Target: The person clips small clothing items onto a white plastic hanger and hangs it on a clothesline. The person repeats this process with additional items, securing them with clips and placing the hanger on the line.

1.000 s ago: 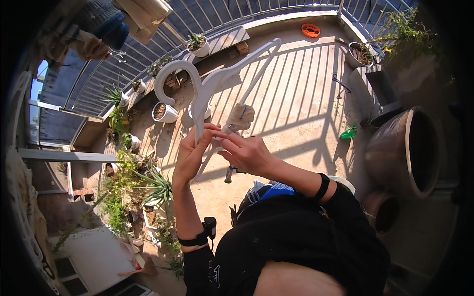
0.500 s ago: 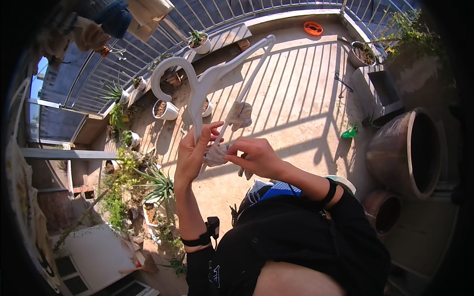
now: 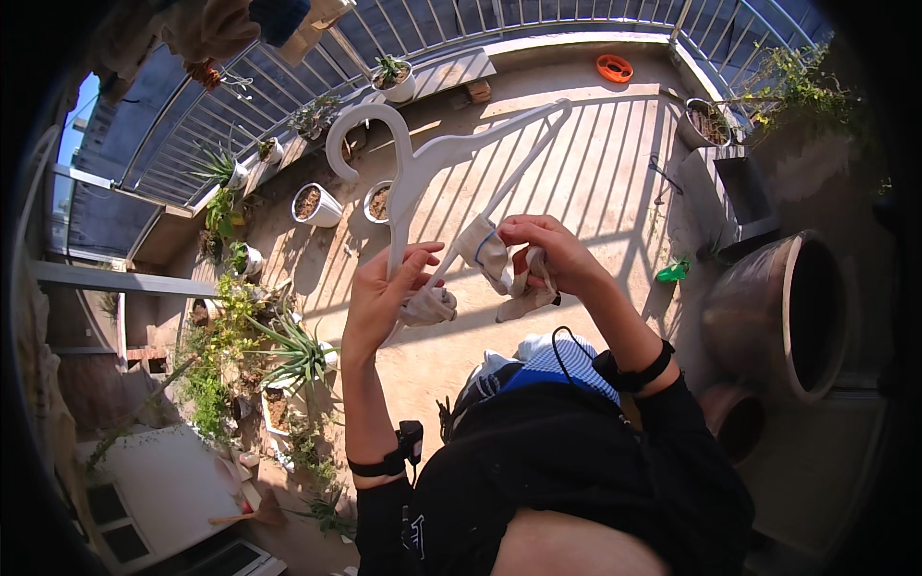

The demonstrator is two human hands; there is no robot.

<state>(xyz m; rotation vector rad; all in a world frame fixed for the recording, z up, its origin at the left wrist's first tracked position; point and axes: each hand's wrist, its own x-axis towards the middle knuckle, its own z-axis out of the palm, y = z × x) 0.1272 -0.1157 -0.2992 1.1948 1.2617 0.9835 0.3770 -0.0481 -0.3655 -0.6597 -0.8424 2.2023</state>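
A white plastic clothes hanger (image 3: 411, 173) is held tilted, its hook toward the upper left. My left hand (image 3: 379, 298) is closed around one end of it. Beside those fingers, a beige sock-like cloth (image 3: 429, 307) is bunched at the hanger's lower bar. My right hand (image 3: 552, 254) is closed on a second beige sock-like cloth (image 3: 487, 252) with a thin blue line along its edge. This cloth lies against the lower bar, and part of it hangs below my fingers. The tips of my left fingers are partly hidden behind the hanger and cloth.
Potted plants (image 3: 392, 79) and an aloe (image 3: 300, 353) stand along the left and far sides. A metal railing (image 3: 538, 14) bounds the terrace. Large brown jars (image 3: 759, 307) stand at right. An orange ring-shaped object (image 3: 614, 67) and a green object (image 3: 672, 271) lie on the floor.
My right hand has moved up and right, from the cloth beside my left hand to the other cloth on the bar, and grips it. The hanger has shifted slightly right and down.
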